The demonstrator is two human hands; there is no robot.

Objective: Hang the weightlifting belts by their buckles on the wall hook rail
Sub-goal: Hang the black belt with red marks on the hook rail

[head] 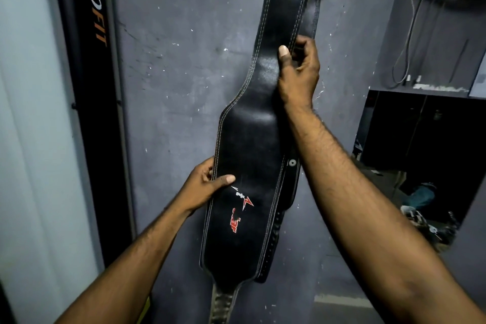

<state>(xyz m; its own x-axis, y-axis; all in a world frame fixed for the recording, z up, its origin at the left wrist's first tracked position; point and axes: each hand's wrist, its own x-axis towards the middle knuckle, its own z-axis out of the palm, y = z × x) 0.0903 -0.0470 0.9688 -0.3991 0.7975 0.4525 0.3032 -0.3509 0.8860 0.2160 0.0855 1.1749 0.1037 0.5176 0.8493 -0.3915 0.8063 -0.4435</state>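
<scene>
A black leather weightlifting belt (249, 139) with white stitching and a red and white logo hangs lengthwise against the grey wall. Its top end runs out of the frame, so buckle and hook rail are hidden. My right hand (298, 73) grips the belt's right edge at its narrower upper part, thumb on the front. Lower down, my left hand (205, 187) holds the left edge of the wide padded part, thumb on the front. A second black belt (289, 192) with an eyelet hangs behind the first, showing along its right side.
A black upright with orange "FIT" lettering (97, 34) stands at the left beside a pale wall. At the right a wall shelf (441, 89) carries dangling cables, above a dark opening with cluttered items (420, 197).
</scene>
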